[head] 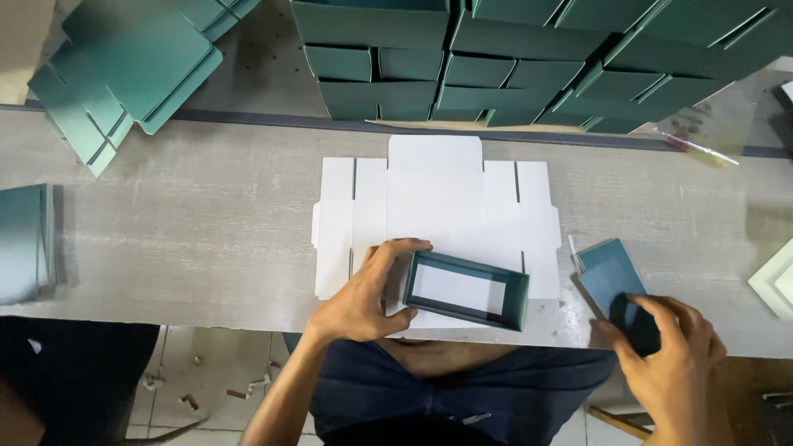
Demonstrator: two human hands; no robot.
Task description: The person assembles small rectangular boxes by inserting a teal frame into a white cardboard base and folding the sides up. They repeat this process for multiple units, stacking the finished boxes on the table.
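Left hand (363,297) grips the near-left end of a small open teal tray (467,289), thumb along the short wall, fingers curled over the far-left corner; the tray sits upright on the near part of a flat white die-cut blank (434,206), white floor showing inside it, tilted a little clockwise against the blank's edges. Right hand (665,347) is well apart from that, at the near-right of the table, fingers curled down onto a dark teal piece at the near end of a small stack of teal cards (607,268); I read it as pinching the top one, though whether the piece is already lifted I cannot tell. The blank lies unfolded on the grey wood-grain table (190,223), flaps spread left, right and to the far side. Beyond it, rows of finished teal boxes (512,58) stack along the far edge; flat teal blanks (124,66) fan out far left, another teal pile (25,239) sits at the left edge, a white piece (776,285) at the right edge. My judgement: the step in hand is steadying the tray while picking a liner or cover piece. The next move calls for a clean single-sheet pick, then squaring the tray to the blank's creases with the left hand holding firm
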